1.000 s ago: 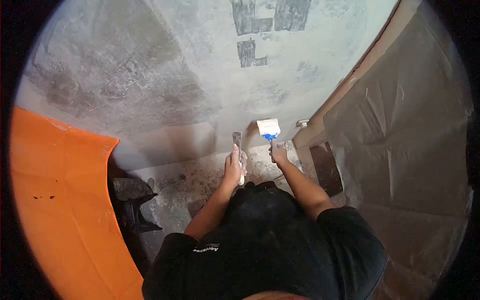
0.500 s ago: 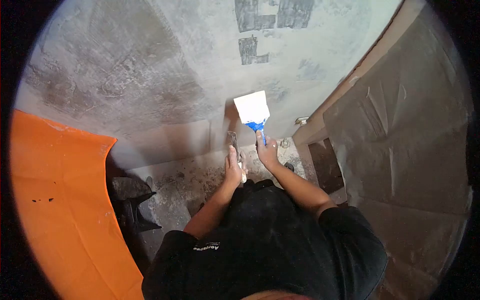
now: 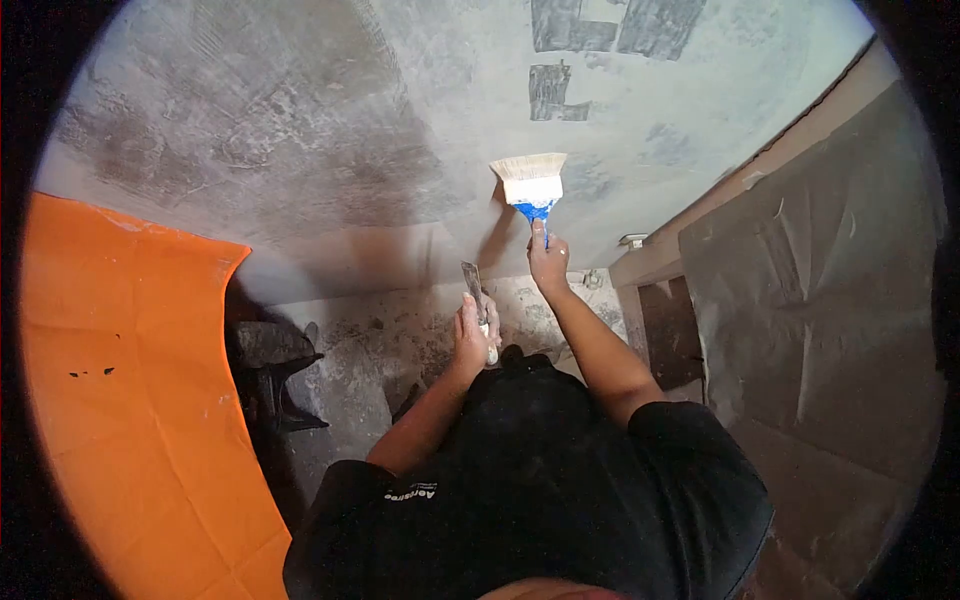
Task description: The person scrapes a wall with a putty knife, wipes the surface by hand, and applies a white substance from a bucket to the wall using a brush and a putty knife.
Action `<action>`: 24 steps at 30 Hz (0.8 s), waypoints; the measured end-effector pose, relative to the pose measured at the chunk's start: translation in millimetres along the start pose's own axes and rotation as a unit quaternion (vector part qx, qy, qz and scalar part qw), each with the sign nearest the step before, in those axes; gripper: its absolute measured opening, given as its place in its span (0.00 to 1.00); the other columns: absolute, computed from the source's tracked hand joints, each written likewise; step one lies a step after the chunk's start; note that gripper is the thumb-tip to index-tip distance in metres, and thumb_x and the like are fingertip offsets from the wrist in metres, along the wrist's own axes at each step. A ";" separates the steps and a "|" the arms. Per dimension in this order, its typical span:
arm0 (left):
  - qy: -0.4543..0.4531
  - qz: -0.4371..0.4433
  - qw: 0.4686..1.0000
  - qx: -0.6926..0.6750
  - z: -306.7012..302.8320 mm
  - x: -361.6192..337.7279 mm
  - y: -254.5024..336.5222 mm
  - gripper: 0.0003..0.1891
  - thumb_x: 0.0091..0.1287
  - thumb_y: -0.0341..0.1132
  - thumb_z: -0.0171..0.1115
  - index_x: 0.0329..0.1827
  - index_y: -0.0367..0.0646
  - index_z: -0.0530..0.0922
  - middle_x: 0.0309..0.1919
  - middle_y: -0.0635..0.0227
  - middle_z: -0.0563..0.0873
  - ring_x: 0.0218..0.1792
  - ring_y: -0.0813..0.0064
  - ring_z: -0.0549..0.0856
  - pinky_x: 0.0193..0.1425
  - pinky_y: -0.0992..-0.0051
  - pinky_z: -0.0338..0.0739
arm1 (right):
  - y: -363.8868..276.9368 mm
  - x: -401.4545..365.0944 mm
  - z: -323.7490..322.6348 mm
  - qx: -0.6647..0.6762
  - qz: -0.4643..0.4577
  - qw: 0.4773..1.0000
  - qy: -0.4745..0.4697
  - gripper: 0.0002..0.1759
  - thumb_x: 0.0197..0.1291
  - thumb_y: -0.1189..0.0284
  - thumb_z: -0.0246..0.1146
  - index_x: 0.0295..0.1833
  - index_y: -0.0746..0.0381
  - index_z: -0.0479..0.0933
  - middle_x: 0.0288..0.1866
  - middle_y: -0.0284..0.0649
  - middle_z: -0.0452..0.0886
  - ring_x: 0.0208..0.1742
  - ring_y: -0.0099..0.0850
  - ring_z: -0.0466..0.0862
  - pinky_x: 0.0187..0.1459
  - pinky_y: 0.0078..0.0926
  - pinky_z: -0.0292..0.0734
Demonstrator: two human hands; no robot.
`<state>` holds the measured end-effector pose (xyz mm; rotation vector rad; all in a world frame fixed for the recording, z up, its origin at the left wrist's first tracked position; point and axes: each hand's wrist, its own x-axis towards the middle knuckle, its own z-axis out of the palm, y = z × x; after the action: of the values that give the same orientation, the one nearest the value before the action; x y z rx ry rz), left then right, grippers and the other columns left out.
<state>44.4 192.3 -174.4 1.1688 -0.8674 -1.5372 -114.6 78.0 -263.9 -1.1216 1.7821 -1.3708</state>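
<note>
My right hand is closed round the blue handle of a wide brush. The brush points up, with its pale bristles splayed at the wall. Lower and to the left, my left hand is wrapped round a scraper with a narrow dark blade and a whitish handle. White residue marks the fingers of my left hand. Grey and white patches cover the wall, with darker block-shaped marks above the brush.
An orange sheet hangs at the left, and a grey-brown sheet at the right. Dark objects lie beside the orange sheet. The floor is speckled with debris. A small fitting sits by the wall's right edge.
My right hand has moved up and slightly right with the brush, whose bristles now show splayed at the wall. My left hand still holds the scraper. The view has shifted a little.
</note>
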 end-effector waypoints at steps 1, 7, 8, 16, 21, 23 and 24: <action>0.004 -0.006 1.000 0.019 1.6 -0.4 4.5 0.29 0.75 0.62 0.34 0.31 0.45 0.68 0.13 0.70 0.69 0.12 0.78 0.69 0.16 0.76 0.66 | 1.6 0.4 0.7 0.000 0.001 1.000 0.000 0.31 0.70 0.53 0.53 0.21 0.67 0.75 0.15 0.46 0.74 0.20 0.37 0.76 0.29 0.39 0.70; -0.013 0.013 0.999 -0.027 -2.3 9.4 -5.3 0.28 0.75 0.61 0.34 0.31 0.45 0.67 0.14 0.70 0.69 0.12 0.78 0.69 0.16 0.77 0.66 | -8.5 -0.9 -1.4 0.001 0.009 1.000 -0.005 0.31 0.70 0.53 0.53 0.21 0.67 0.75 0.15 0.45 0.73 0.20 0.37 0.76 0.29 0.39 0.69; -0.012 0.011 0.999 -0.028 -3.3 8.6 -7.5 0.28 0.75 0.61 0.34 0.31 0.45 0.67 0.14 0.70 0.69 0.12 0.78 0.69 0.16 0.77 0.66 | -10.5 -2.4 -2.3 -0.001 0.010 1.000 -0.006 0.31 0.70 0.53 0.53 0.21 0.67 0.75 0.15 0.45 0.73 0.20 0.37 0.76 0.29 0.39 0.69; 0.032 -0.018 0.998 -0.051 1.8 -3.0 -6.7 0.30 0.75 0.63 0.31 0.30 0.45 0.66 0.13 0.70 0.69 0.12 0.77 0.69 0.16 0.77 0.66 | -7.5 -0.3 2.3 -0.035 0.008 0.999 0.019 0.34 0.71 0.51 0.51 0.19 0.66 0.74 0.14 0.40 0.73 0.18 0.31 0.74 0.26 0.33 0.69; -0.030 -0.005 0.999 -0.029 5.1 -12.8 -10.0 0.32 0.74 0.64 0.30 0.30 0.44 0.69 0.12 0.70 0.69 0.11 0.77 0.69 0.16 0.77 0.66 | -31.2 -28.2 -22.7 -0.055 -0.023 0.998 -0.008 0.32 0.70 0.51 0.53 0.22 0.67 0.76 0.16 0.44 0.75 0.21 0.35 0.77 0.29 0.37 0.70; 0.000 -0.019 1.000 -0.023 10.8 -14.3 -12.8 0.34 0.73 0.66 0.32 0.29 0.44 0.71 0.11 0.71 0.69 0.11 0.77 0.70 0.16 0.77 0.66 | -36.3 -53.3 -39.0 -0.039 -0.016 0.999 -0.029 0.31 0.69 0.52 0.53 0.24 0.68 0.77 0.18 0.49 0.77 0.24 0.39 0.79 0.32 0.40 0.71; -0.002 -0.018 0.999 -0.026 10.3 -15.9 -12.3 0.34 0.73 0.66 0.32 0.29 0.44 0.71 0.11 0.71 0.69 0.11 0.77 0.70 0.16 0.77 0.66 | -32.7 -64.1 -48.7 -0.044 -0.006 0.998 -0.051 0.30 0.69 0.52 0.54 0.24 0.67 0.76 0.17 0.46 0.76 0.22 0.36 0.78 0.29 0.38 0.71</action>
<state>32.0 210.6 -178.7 1.1507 -0.8083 -1.5833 -119.4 153.2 -220.7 -1.2279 1.7790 -1.2296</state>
